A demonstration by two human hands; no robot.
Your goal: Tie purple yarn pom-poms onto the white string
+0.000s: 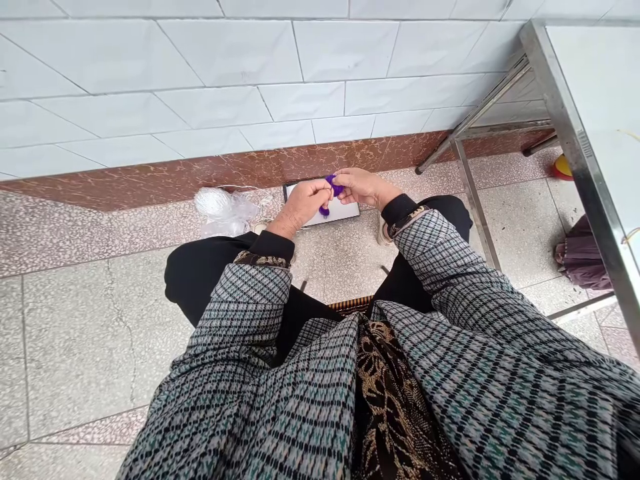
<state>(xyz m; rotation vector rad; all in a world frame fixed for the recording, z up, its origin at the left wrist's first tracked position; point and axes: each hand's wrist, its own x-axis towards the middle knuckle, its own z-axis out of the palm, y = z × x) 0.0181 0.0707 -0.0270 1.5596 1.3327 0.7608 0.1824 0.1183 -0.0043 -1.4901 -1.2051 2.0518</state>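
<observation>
A small bundle of purple yarn (337,189) is between my two hands, above a white board with a dark edge (346,212) on the floor. My right hand (364,187) grips the bundle from the right with bent fingers. Close against its left side, my left hand (306,202) is closed, thumb and fingers pinched at the yarn. A short purple end (325,211) hangs below the left fingers. Whether a thin tool is in the fingers is too small to tell.
White yarn in a clear plastic bag (220,205) lies on the floor to the left, by the tiled wall (240,50). A metal-framed table (575,113) stands at the right. Beyond its leg are dark purple cloth (586,257) and a yellow-and-red object (563,167).
</observation>
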